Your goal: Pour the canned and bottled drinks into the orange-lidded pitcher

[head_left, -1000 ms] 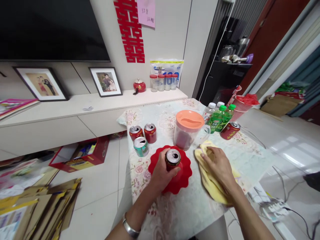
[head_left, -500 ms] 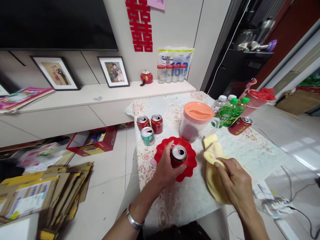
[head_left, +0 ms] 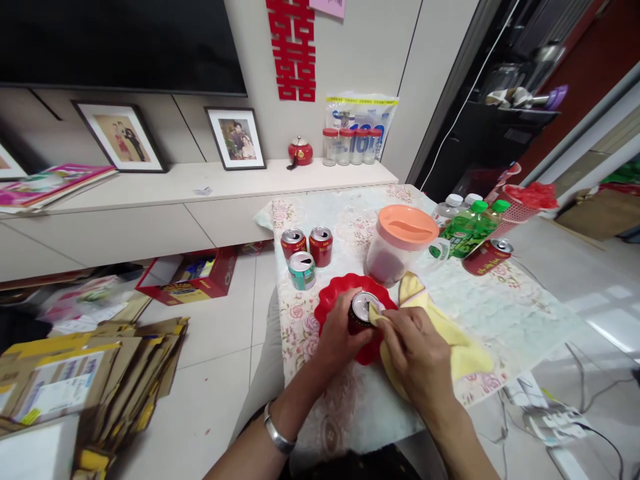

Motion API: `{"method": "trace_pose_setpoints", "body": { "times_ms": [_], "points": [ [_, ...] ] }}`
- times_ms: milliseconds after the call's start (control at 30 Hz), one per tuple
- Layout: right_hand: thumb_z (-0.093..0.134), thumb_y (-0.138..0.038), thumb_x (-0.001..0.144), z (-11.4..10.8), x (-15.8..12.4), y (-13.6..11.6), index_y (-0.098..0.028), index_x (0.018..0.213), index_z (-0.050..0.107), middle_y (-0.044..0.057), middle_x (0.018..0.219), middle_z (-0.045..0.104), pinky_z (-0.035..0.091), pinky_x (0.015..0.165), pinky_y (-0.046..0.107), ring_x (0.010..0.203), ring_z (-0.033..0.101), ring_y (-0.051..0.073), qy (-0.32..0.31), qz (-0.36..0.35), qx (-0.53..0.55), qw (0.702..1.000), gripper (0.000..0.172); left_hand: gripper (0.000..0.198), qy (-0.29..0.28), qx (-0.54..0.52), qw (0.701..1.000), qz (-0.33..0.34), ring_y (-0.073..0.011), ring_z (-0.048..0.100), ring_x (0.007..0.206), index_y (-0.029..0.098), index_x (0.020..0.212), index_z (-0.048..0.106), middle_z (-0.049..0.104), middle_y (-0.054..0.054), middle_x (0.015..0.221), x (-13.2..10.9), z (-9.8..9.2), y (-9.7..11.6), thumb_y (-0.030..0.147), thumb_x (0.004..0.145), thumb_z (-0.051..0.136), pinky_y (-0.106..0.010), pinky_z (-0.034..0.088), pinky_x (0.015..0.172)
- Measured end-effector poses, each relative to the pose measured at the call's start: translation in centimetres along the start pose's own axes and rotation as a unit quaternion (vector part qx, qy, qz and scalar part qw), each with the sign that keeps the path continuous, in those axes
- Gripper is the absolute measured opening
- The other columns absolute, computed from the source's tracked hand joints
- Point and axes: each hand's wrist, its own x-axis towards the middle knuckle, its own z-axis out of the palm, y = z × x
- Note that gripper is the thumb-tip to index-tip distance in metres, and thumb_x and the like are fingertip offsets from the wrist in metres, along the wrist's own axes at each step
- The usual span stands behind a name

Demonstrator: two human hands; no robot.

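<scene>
My left hand (head_left: 345, 333) is wrapped round a dark red drink can (head_left: 361, 308), which stands upright over a red scalloped plate (head_left: 327, 303). Its tab opening faces up. Pinched in my right hand (head_left: 417, 350) is a yellow cloth (head_left: 450, 327), and a corner of it touches the can's top near the opening. The rest of the cloth spreads over the table to the right and under my hand. Left of the plate are two red cans (head_left: 321, 247) and a green can (head_left: 302, 270), all upright with open tops.
A clear pitcher (head_left: 400, 243) with an orange lid stands behind the plate. Green-capped bottles (head_left: 467, 227), a tilted red can (head_left: 489, 257) and a pink basket (head_left: 520, 207) are at the right. Flattened cardboard (head_left: 110, 373) lies on the floor at left.
My right hand has moved left with the cloth and brought its corner onto the can's top. The cloth now lies more spread out. My left hand still holds the can.
</scene>
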Motion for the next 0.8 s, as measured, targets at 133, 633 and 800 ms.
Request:
{"method": "trace_pose_setpoints", "body": {
  "times_ms": [133,633,800],
  "points": [
    [0.040,-0.030,0.130,1.2,-0.2,0.3,-0.013,0.121,0.069,0.004,0.105,0.054,0.045,0.078,0.023,0.089,0.058,0.011,-0.041,0.010,0.006,0.999,0.034,0.071,0.011,0.000,1.000,-0.008,-0.0361,0.067,0.134,0.019,0.146,0.055,0.068,-0.017,0.145,0.0,0.1,0.3,0.027,0.082,0.083,-0.057,0.054,0.117],
    [0.033,-0.029,0.128,2.4,3.1,3.7,-0.010,0.090,0.070,0.005,0.092,0.047,0.032,0.067,0.031,0.074,0.046,0.015,-0.076,-0.034,-0.059,0.995,0.057,0.071,0.006,0.002,1.000,0.008,-0.0361,0.066,0.135,0.021,0.144,0.055,0.070,-0.015,0.143,-0.1,0.0,0.4,0.024,0.080,0.085,-0.057,0.051,0.119],
    [0.030,-0.043,0.131,1.7,2.9,3.6,-0.013,0.108,0.078,0.007,0.105,0.054,0.041,0.085,0.029,0.096,0.054,0.019,-0.117,-0.037,-0.025,0.992,0.060,0.071,0.005,-0.012,1.000,0.014,-0.0348,0.066,0.134,0.021,0.144,0.054,0.068,-0.015,0.144,-0.1,0.1,0.4,0.023,0.081,0.085,-0.056,0.052,0.118]
  ]
}}
